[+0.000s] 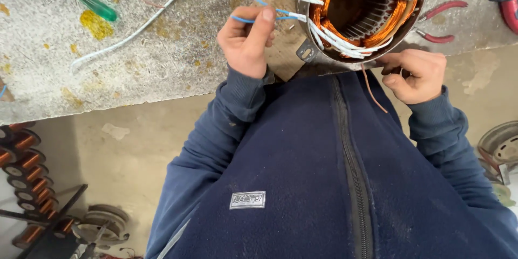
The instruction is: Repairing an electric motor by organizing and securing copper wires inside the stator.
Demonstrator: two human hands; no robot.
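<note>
Pinching a blue wire (244, 20) in left hand (247, 40) fingers, right hand (414, 75) curled on a copper lead (373, 90) beside the motor stator (362, 11) on the counter (135, 59).

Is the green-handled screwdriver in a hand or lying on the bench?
Lying on the bench: the screwdriver rests flat, apart from both hands.

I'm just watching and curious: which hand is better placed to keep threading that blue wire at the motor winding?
The left hand: it already pinches the blue wire beside the stator. The right hand grips the stator's near rim.
</note>
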